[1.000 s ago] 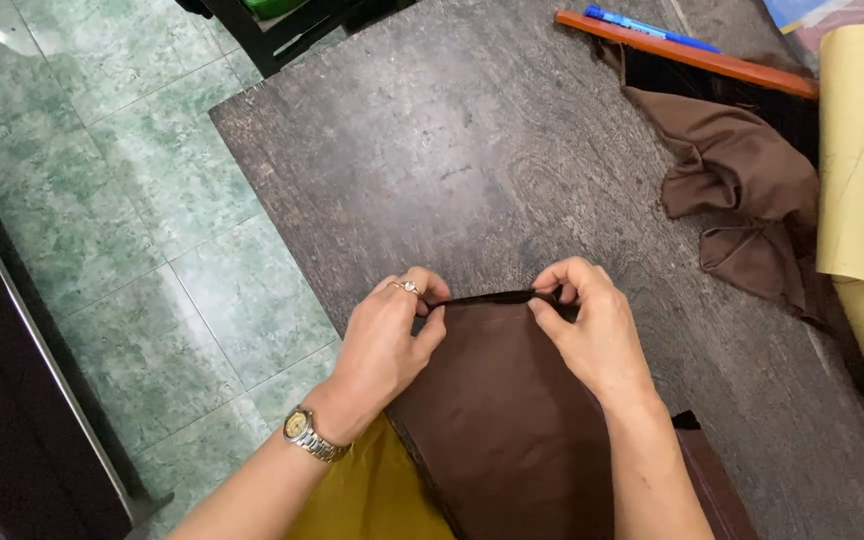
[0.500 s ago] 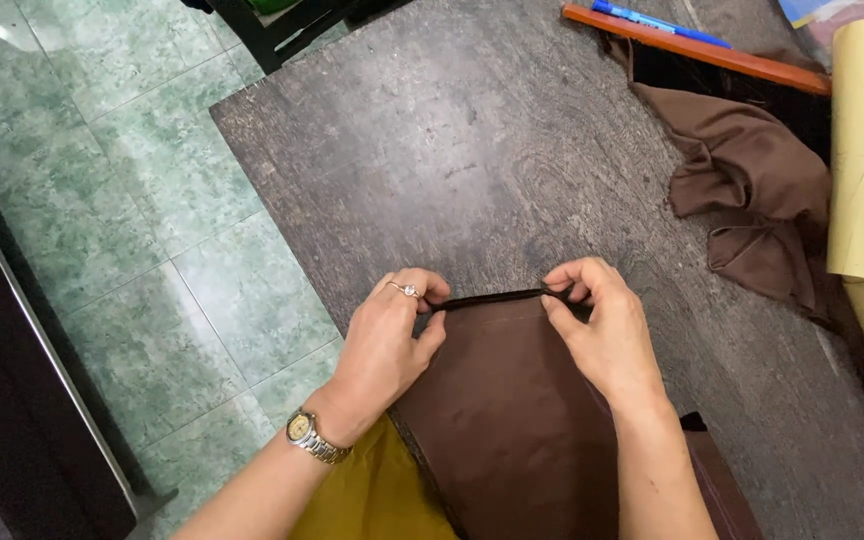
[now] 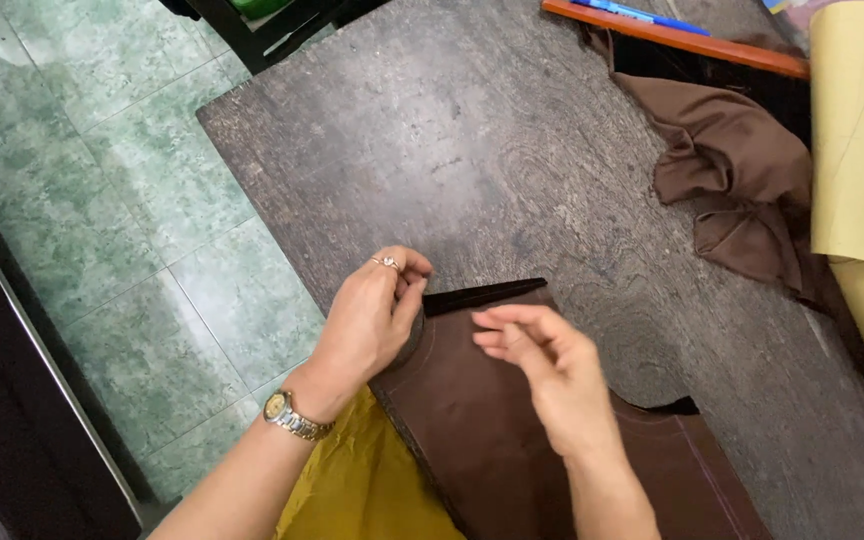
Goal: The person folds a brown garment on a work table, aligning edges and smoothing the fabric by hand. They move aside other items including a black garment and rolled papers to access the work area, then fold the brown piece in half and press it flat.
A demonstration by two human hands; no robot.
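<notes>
Now my left hand (image 3: 370,318) pinches the folded dark hem of the smooth brown fabric panel (image 3: 482,420) on the grainy counter (image 3: 432,150); my right hand (image 3: 552,370) hovers, grip loose, empty.

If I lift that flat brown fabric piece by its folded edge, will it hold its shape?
Probably not: the brown fabric piece lies flat and thin, so it should droop. The left hand pinches its folded edge easily, suggesting it is light and pliable.

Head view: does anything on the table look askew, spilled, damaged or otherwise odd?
Nothing looks damaged or spilled. The left hand pinches the folded top edge of the flat brown fabric piece, while the right hand hovers over it, fingers loose. The only untidy spot is a crumpled brown cloth bunched near the yellow paper roll.
</notes>
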